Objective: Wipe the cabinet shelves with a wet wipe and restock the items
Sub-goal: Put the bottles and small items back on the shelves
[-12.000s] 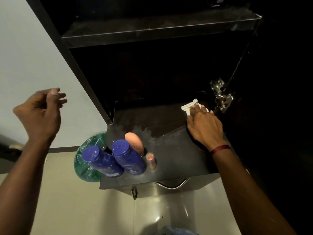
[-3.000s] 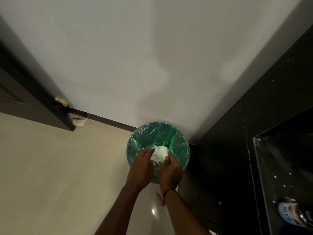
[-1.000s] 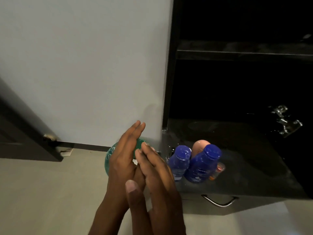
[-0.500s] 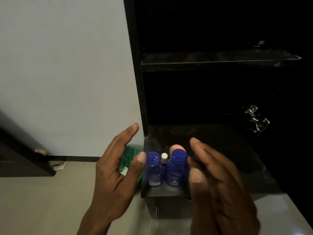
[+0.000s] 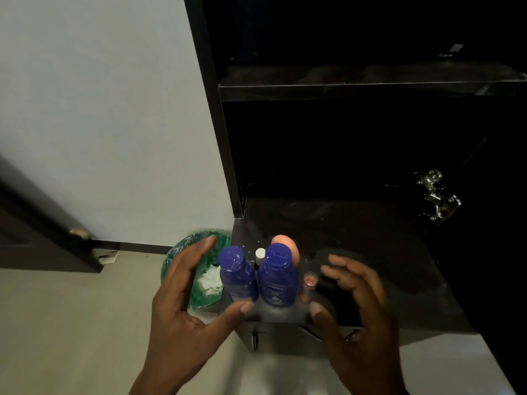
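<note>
Two blue lotion bottles stand side by side at the front left of the dark lower shelf (image 5: 370, 266): a left blue bottle (image 5: 237, 276) and a right blue bottle (image 5: 278, 276). Behind them sit a peach oval object (image 5: 289, 246) and a small white cap (image 5: 260, 253). A small pink-topped tube (image 5: 309, 283) stands just right of the bottles. My left hand (image 5: 188, 297) is spread open left of the bottles, thumb near the left bottle's base. To the right of the tube my right hand (image 5: 356, 303) is open too. Neither hand holds anything.
A green-lined bin (image 5: 199, 269) with crumpled white wipes inside stands on the floor left of the cabinet. An upper shelf (image 5: 356, 86) spans the dark cabinet. A metal hinge (image 5: 436, 195) shows at the right. A dark door (image 5: 42, 232) stands at the far left.
Both hands have come closer around the bottles, the left thumb now near the left bottle's base. The wipe, held earlier, lies in the bin.
</note>
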Action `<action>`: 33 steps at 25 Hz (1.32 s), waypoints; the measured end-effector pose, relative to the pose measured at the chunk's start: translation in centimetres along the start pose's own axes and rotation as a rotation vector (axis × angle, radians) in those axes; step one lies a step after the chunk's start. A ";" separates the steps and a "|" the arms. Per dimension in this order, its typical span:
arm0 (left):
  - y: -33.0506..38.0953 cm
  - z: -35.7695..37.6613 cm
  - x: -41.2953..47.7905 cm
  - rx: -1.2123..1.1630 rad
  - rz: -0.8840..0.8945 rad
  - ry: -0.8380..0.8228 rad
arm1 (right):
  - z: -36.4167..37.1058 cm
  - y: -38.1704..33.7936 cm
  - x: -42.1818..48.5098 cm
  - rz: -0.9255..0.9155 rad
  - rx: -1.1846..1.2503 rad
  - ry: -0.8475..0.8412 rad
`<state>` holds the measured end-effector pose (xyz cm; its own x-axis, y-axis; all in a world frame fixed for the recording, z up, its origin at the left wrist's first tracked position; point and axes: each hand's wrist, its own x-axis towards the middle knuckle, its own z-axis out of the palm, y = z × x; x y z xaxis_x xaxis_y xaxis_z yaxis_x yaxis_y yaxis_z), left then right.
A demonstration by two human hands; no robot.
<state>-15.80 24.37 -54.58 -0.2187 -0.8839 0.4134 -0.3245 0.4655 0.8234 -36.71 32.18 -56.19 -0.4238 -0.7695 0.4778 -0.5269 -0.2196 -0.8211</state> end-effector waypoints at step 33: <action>0.2 2.6 -0.4 0.130 -0.096 0.233 | 2.3 -0.7 3.3 -0.091 0.054 -0.130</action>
<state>-18.15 24.91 -55.56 0.0310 -0.9041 0.4263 -0.4520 0.3677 0.8127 -36.07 28.42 -54.69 -0.2755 -0.8149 0.5099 -0.5170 -0.3216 -0.7933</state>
